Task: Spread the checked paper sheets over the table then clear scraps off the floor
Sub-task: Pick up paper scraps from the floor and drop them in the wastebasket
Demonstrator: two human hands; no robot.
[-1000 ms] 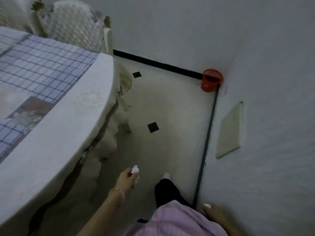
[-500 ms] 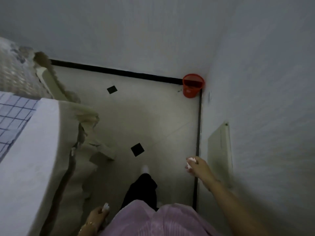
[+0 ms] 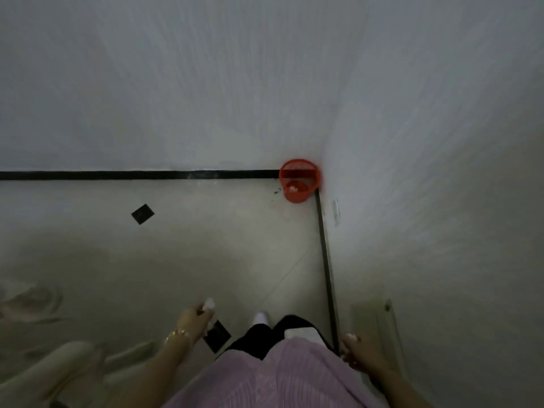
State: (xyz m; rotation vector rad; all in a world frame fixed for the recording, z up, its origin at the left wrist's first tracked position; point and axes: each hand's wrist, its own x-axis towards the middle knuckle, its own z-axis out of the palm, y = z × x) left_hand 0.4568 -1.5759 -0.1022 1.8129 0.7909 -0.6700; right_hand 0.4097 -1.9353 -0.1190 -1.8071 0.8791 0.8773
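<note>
left hand [image 3: 192,319] pinches a small white paper scrap [image 3: 209,303]; right hand [image 3: 357,351], i cannot tell; i'd release directly above the round red mesh bin [image 3: 297,194].

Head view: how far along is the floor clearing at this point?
Done: some white bits already lie in the red bin. In hand: the left hand pinches a white scrap; the right hand is too blurred to judge. Left: carrying it to the bin. The table is out of view.
</note>
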